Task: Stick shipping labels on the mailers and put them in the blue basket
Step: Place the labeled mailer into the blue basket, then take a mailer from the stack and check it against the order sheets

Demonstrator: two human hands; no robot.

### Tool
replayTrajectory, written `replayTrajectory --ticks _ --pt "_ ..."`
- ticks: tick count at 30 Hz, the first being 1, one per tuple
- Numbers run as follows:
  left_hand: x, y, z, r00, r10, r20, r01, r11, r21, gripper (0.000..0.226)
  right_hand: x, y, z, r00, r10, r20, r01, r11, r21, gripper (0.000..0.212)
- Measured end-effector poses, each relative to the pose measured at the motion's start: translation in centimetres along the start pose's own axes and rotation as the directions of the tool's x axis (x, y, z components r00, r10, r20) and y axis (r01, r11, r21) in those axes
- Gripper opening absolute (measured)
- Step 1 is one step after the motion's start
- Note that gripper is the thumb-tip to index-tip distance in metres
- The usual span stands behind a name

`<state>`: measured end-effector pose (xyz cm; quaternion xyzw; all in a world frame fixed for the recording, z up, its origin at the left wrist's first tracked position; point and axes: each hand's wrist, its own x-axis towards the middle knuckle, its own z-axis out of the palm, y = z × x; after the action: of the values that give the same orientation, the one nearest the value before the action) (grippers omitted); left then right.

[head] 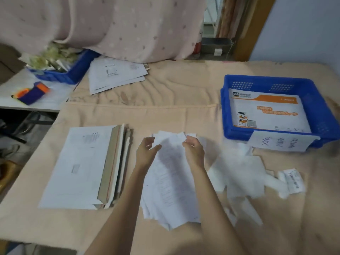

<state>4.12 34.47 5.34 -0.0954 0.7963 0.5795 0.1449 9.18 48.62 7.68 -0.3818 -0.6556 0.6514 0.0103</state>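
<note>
White label pile (171, 179): left hand (146, 151) open on it, right hand (194, 150) pinching top edge.

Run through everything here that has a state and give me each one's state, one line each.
blue basket: holds one printed mailer, lying flat
mailer in the basket: flat, orange-printed side up
mailer stack: flat on the cloth, left of the hands, untouched
label pile: loosely fanned, under both hands
left hand: fingers loosely curved over the pile, holding nothing
right hand: fingertips pinching the pile's top edge
peeled backing scraps: scattered right of the pile
</note>
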Motion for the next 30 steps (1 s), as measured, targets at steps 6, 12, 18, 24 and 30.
replayTrajectory --ticks 6,12,18,24,30 --pt "2.1 -2.8 -10.6 0.995 0.05 -0.083 -0.052 0.999 -0.017 0.028 -3.5 1.9 9.6 0.998 0.046 0.037 -0.045 0.999 -0.026 0.038" --pt "3.2 -6.3 -18.3 0.991 -0.01 -0.131 0.008 1.0 -0.017 0.037 -6.2 3.2 17.0 0.995 0.099 0.014 -0.099 0.994 -0.043 0.034" --pt "3.0 -9.6 -20.8 0.992 0.005 -0.127 0.011 0.992 0.123 0.039 -8.0 4.1 21.1 0.989 0.147 0.012 -0.145 0.984 -0.098 0.036" --pt "2.5 -11.5 -20.1 0.998 0.013 -0.056 0.004 0.953 0.302 0.046 -9.8 3.3 22.1 0.986 0.146 0.08 -0.114 0.944 -0.31 0.041" --pt "2.4 -11.8 -19.5 0.997 0.036 -0.063 -0.008 0.916 0.4 0.047 -10.0 3.2 22.6 0.991 0.115 0.07 -0.071 0.886 -0.458 0.042"
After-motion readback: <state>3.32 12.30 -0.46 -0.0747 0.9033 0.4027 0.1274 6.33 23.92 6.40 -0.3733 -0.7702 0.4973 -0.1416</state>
